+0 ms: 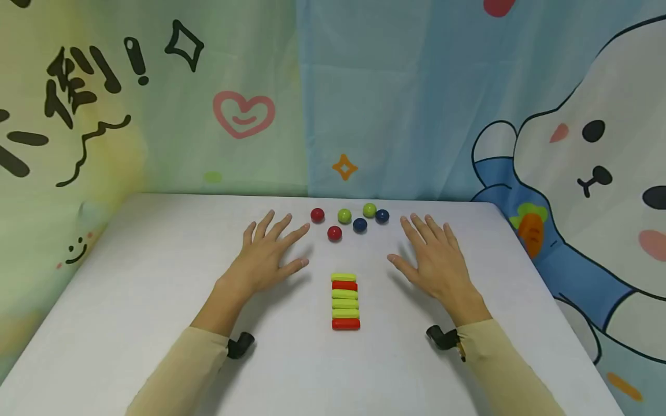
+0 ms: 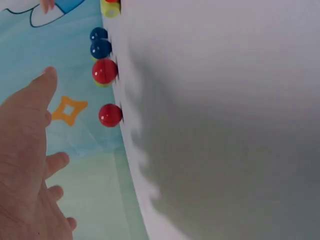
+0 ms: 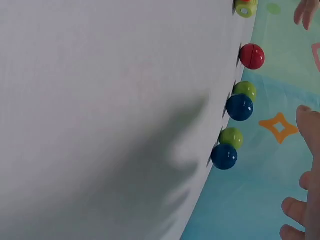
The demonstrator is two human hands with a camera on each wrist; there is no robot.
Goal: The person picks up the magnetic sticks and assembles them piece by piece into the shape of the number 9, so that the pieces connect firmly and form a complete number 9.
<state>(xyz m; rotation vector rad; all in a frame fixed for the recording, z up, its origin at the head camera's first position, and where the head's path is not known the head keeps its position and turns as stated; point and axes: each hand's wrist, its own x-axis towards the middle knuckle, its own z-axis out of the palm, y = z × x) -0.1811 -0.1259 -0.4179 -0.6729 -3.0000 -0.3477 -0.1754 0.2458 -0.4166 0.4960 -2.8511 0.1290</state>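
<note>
My left hand [image 1: 261,258] hovers over the white table with fingers spread, holding nothing. On the other side, my right hand [image 1: 436,261] is likewise spread above the table and holds nothing. Between them lies a column of short rods, some yellow-green [image 1: 345,303], others red [image 1: 346,324], laid side by side. Farther back are small glossy balls: two red [image 1: 335,233], two green [image 1: 344,216] and two dark blue [image 1: 360,225]. The left wrist view shows a red ball [image 2: 110,115] beyond the thumb; in the right wrist view a blue ball [image 3: 224,156] appears left of the fingers.
The white tabletop [image 1: 395,370] ends at a far edge just behind the balls. A printed curtain [image 1: 364,104] with cartoon figures hangs behind and at both sides. Each sleeve cuff carries a small black wrist camera [image 1: 240,345].
</note>
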